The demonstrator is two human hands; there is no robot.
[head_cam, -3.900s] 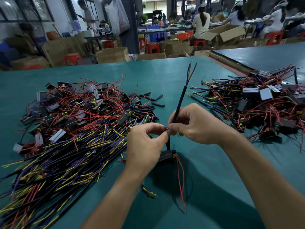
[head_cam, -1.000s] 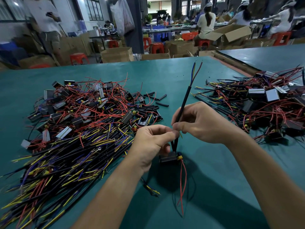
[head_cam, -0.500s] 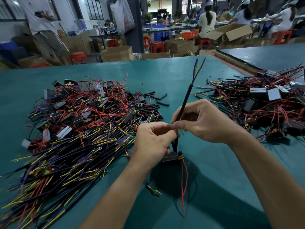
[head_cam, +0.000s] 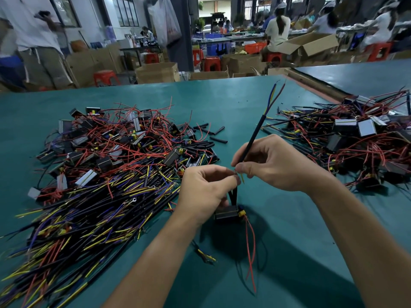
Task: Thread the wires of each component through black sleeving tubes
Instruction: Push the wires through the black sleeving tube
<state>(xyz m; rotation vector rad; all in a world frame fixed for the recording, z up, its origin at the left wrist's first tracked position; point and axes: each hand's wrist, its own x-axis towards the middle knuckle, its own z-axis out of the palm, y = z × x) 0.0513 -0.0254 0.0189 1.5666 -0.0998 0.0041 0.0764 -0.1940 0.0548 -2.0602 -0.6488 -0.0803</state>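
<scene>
both hands [head_cam: 278, 165] pinch the sleeving tube [head_cam: 252, 140].

Bare hands [head_cam: 206, 190], forearms [head_cam: 155, 252] seemingly bare too

matt black sleeving tube [head_cam: 253, 138], matt teal table [head_cam: 222, 103], brown cardboard boxes [head_cam: 156, 73]

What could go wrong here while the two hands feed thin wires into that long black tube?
1. The left hand pinches only a fine wire end beside the long black sleeving tube that the right hand grips; it could slip or buckle.
2. The loose thin red wires trailing from the small black box component might snag on the tangled wire pile nearby.
</scene>
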